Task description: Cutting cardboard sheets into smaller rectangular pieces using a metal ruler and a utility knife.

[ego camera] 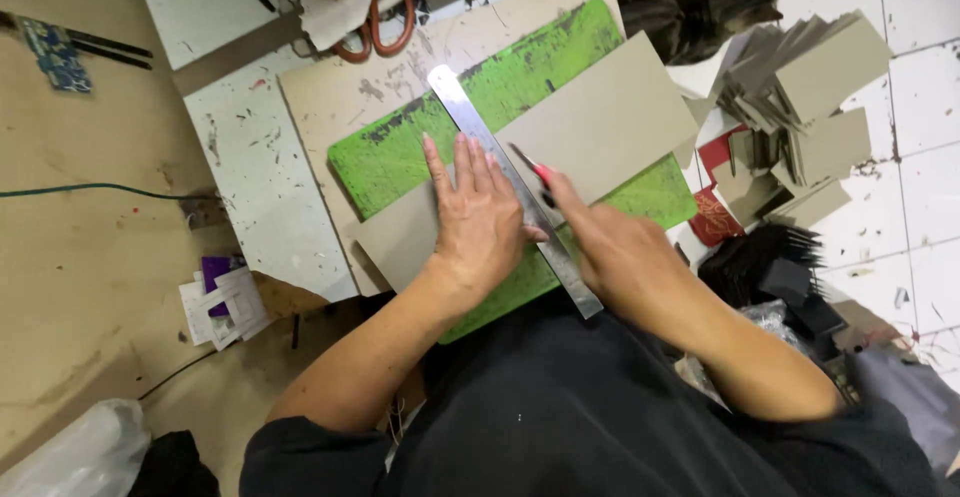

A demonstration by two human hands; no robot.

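A paint-spattered white worktop (255, 172) stands on a worn tan floor (80, 257), which runs off to the worktop's left under flat, even light. White floor tiles (925, 197) with dark grout spread to its right. Beyond the worktop's far edge sits a white board (195, 2); a green cable (90, 189) crosses the tan floor toward the worktop.

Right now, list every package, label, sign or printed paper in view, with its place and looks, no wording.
Red printed packet: right of the green cutting mat, flat, red with pale markings.
Paper slips: left floor, white with a purple piece.
Clear plastic bag: bottom left corner, crumpled.
No signs or screens.
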